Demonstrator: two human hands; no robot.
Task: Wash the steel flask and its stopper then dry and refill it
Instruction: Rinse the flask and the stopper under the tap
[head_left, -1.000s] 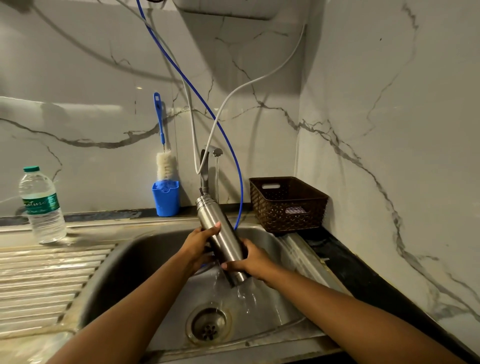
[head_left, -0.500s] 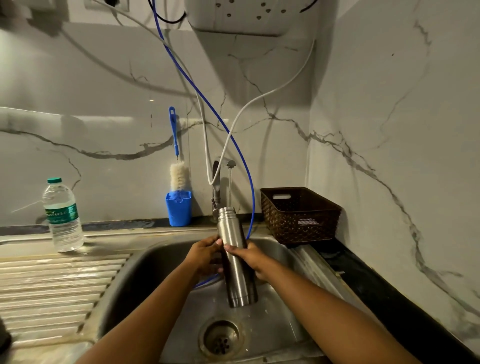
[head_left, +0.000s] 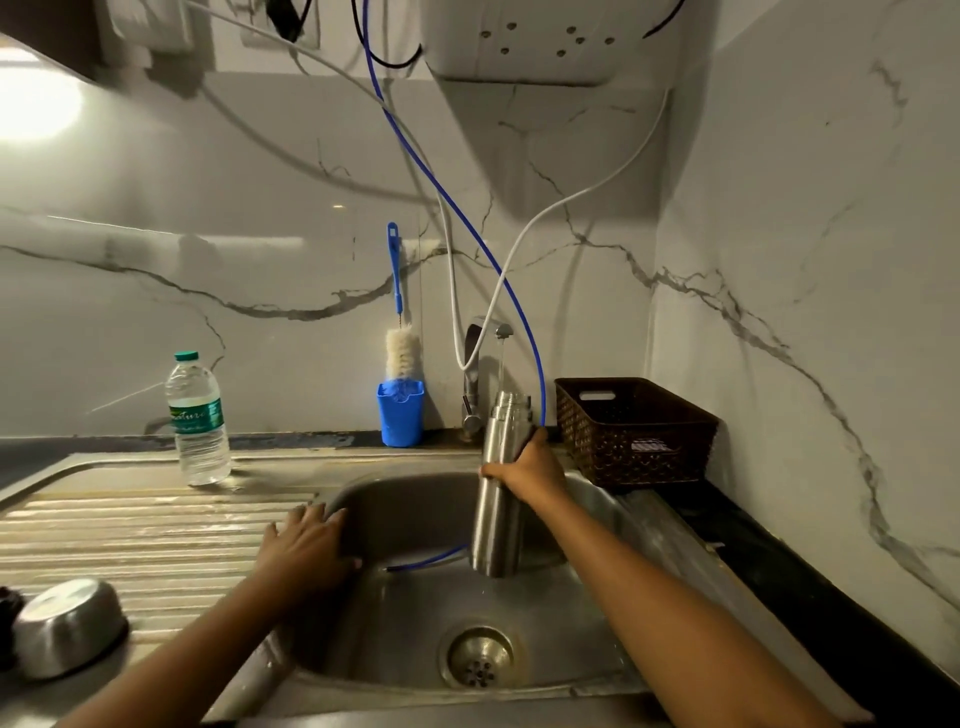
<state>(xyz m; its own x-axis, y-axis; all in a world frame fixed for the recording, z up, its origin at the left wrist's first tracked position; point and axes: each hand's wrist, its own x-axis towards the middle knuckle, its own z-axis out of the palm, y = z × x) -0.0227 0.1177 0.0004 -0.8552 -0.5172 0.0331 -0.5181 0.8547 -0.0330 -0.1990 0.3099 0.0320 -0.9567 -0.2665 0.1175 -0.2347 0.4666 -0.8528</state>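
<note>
The left hand (head_left: 306, 540) has let go; its fingers lie flat on the sink (head_left: 415, 475) edge. The right hand (head_left: 530, 470) wraps its fingers round the flask (head_left: 498, 519), upright under the tap (head_left: 471, 384). It is probably filling up for a rinse.

a home kitchen, at its wash-up corner. a steel sink (head_left: 415, 519) with a ribbed drainboard (head_left: 130, 535) sits in a dark counter (head_left: 753, 561) between marble-look walls (head_left: 779, 260). the tap (head_left: 475, 364) runs water onto a flask (head_left: 498, 509). a bottle brush (head_left: 401, 353) stands in a blue cup (head_left: 400, 415), with a water bottle (head_left: 198, 421), a brown basket (head_left: 634, 431) and a steel bowl (head_left: 67, 629) nearby. a white appliance (head_left: 519, 41) trailing hoses hangs above.
</note>
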